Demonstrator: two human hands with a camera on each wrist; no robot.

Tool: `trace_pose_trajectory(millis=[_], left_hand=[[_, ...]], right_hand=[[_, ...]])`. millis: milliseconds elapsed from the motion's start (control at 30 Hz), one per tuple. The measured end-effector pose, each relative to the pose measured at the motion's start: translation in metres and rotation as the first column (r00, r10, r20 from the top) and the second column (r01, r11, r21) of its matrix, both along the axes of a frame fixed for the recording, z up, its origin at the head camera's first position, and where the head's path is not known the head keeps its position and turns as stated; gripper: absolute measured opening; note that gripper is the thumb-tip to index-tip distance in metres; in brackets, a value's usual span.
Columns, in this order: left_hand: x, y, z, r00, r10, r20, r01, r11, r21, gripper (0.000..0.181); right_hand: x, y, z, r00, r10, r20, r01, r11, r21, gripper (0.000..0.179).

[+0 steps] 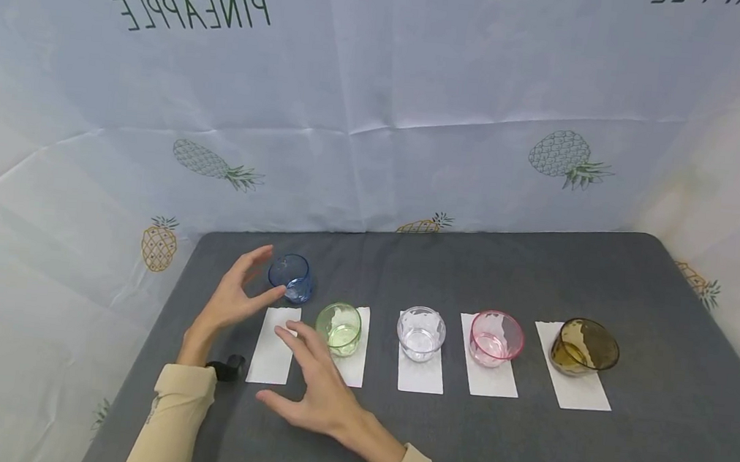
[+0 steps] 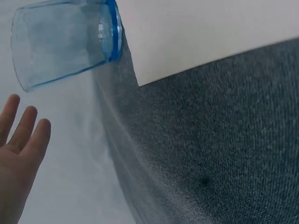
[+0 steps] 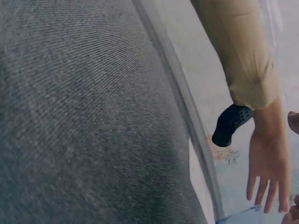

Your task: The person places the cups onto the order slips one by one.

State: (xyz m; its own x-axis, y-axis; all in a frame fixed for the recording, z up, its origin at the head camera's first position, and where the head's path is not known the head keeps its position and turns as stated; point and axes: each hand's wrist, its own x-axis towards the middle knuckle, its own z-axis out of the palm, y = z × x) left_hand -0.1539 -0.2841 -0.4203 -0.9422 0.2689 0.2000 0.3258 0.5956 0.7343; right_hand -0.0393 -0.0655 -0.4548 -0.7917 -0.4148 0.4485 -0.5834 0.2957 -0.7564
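A blue glass (image 1: 294, 272) stands at the table's far left, behind a strip of white paper (image 1: 272, 354). My left hand (image 1: 235, 296) is beside it with thumb and fingers spread. In the left wrist view, the fingertips (image 2: 31, 112) are apart from the blue glass (image 2: 60, 42). My right hand (image 1: 323, 392) hovers in front of the green glass (image 1: 339, 324), its thumb and fingers spread wide around nothing. The green glass stands on its own paper strip, partly hidden behind that hand. The right wrist view catches the left hand (image 3: 270, 161) with extended fingers.
To the right, a clear glass (image 1: 421, 334), a pink glass (image 1: 496, 337) and an amber glass (image 1: 580, 348) stand in a row on white paper strips. The dark grey cloth-covered table (image 1: 457, 444) meets a pineapple-printed curtain (image 1: 375, 173) behind it.
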Motion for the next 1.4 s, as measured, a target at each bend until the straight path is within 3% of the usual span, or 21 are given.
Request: trace_pose_trajectory(millis=[167,400,800,1100,1400], left_hand=[[-0.007,-0.002,-0.002,0.999,-0.003,0.035,0.003,1.000,-0.019,0.085],[-0.014,-0.003,-0.006,0.998,-0.008,0.059,0.009,1.000,-0.025,0.087],[-0.023,0.002,-0.008,0.992,-0.022,0.126,0.024,1.000,-0.012,0.089],[-0.029,-0.001,-0.011,0.977,-0.096,0.189,0.095,0.995,0.015,0.093],[-0.033,0.001,-0.013,0.976,-0.112,0.188,0.117,0.993,-0.016,0.086]], right_hand=[[-0.003,-0.007,-0.008,0.999,-0.011,-0.030,0.014,0.996,0.093,0.088],[-0.011,-0.012,-0.020,1.000,-0.007,0.020,0.004,0.987,0.161,0.084],[-0.022,-0.020,-0.042,0.996,-0.086,0.029,0.073,0.953,0.293,0.076],[-0.025,-0.026,-0.042,0.988,-0.139,0.065,0.106,0.925,0.365,0.076],[-0.024,-0.031,-0.045,0.983,-0.167,0.081,0.121,0.906,0.405,0.075]])
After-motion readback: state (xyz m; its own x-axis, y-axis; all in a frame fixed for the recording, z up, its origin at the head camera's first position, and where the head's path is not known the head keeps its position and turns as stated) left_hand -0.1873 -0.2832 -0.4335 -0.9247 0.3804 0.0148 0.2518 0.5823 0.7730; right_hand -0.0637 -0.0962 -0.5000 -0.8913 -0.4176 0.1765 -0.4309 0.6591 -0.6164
